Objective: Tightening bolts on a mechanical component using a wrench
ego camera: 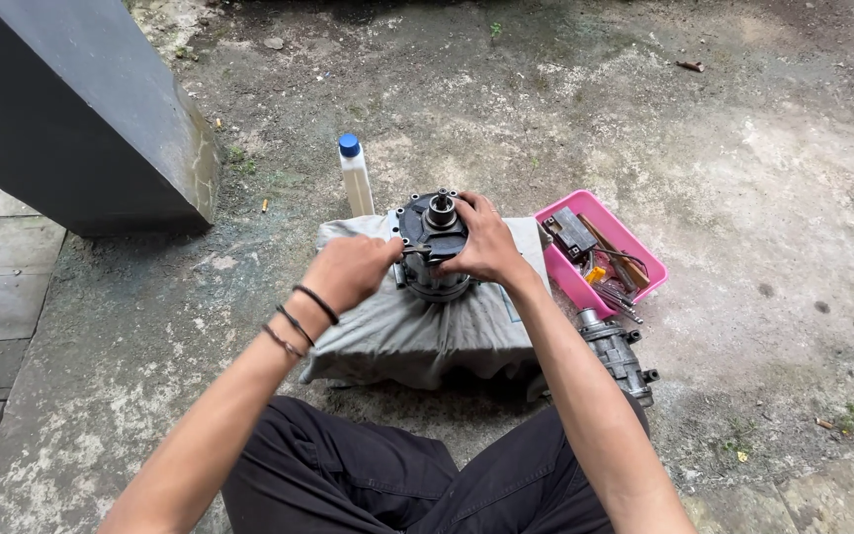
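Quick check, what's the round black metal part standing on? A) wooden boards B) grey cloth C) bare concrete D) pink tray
B: the round black metal part, gripped by the left hand and right hand, stands on the grey cloth; the pink tray sits beside it.

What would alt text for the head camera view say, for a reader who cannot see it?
Both hands, left and right, work on a dark round metal machine part standing on a grey cloth on rough concrete ground. A white bottle with a blue cap stands behind it; a pink tray of tools lies to the right.
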